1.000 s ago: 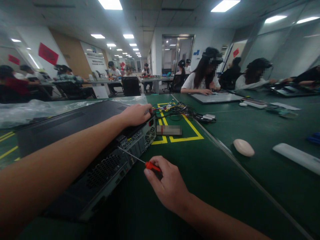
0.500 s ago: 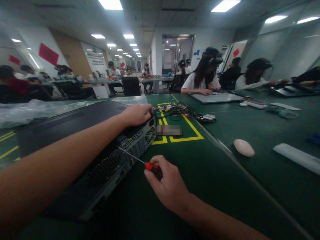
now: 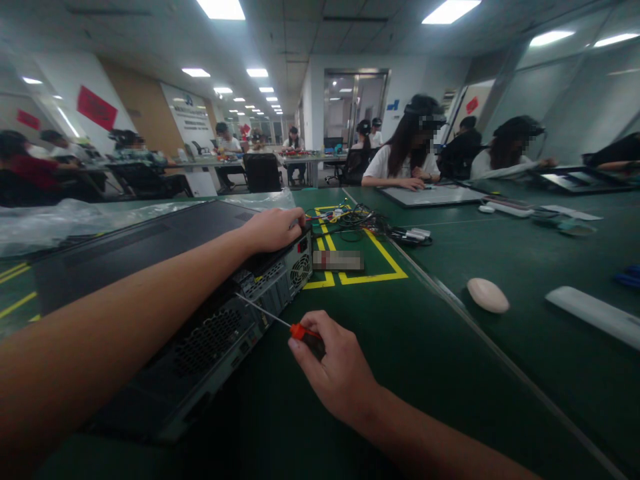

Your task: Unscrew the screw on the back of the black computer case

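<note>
screwdriver (image 3: 299, 331) sits pinched in the right hand (image 3: 345, 367), its shaft slanting away leftward to the rear face of the computer case (image 3: 210, 340); farther off, the left hand (image 3: 275, 229) bends over the case's top edge, its hold unclear

orange-handled screwdriver (image 3: 299, 331) at black computer case (image 3: 207, 341)

ceiling panels (image 3: 451, 11) glare white overhead — the near green table (image 3: 430, 367) lies dim, shadowed — edges stretched, blurry.
</note>
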The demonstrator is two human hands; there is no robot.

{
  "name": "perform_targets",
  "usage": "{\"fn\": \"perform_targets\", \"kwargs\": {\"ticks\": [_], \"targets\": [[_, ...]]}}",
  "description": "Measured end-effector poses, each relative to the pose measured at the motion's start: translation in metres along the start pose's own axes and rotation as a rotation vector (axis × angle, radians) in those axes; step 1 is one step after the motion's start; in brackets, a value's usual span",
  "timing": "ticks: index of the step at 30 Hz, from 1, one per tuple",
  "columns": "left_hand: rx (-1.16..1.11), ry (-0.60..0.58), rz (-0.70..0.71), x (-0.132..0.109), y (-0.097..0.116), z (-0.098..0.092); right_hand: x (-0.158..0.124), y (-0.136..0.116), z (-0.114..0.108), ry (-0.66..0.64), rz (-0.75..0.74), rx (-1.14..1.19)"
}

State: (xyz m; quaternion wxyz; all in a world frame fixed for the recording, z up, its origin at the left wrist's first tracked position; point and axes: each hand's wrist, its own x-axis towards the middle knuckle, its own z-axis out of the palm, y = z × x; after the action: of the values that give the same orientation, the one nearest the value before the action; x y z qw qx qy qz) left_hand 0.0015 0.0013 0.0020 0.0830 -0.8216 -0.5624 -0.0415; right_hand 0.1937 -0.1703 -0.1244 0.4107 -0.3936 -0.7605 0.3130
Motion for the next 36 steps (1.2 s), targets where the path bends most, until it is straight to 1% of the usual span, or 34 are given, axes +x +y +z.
{"fn": "perform_targets", "kwargs": {"ticks": [7, 13, 24, 36], "targets": [[-0.005, 0.012, 0.009, 0.0, -0.0003, 0.0003, -0.0011, 0.0004, -0.0003, 0.012, 0.0, -0.006], [-0.014, 0.001, 0.005, -0.0009, 0.0013, -0.0016, -0.0001, 0.0005, -0.001, -0.008, 0.025, -0.018], [0.0, -0.006, -0.017, -0.0023, 0.003, -0.0023, -0.0005, -0.0011, -0.0014, -0.008, 0.02, -0.021], [-0.003, -0.009, 0.005, -0.0008, 0.0009, -0.0015, -0.0011, -0.0017, -0.0026, 0.0, -0.026, -0.042]]}}
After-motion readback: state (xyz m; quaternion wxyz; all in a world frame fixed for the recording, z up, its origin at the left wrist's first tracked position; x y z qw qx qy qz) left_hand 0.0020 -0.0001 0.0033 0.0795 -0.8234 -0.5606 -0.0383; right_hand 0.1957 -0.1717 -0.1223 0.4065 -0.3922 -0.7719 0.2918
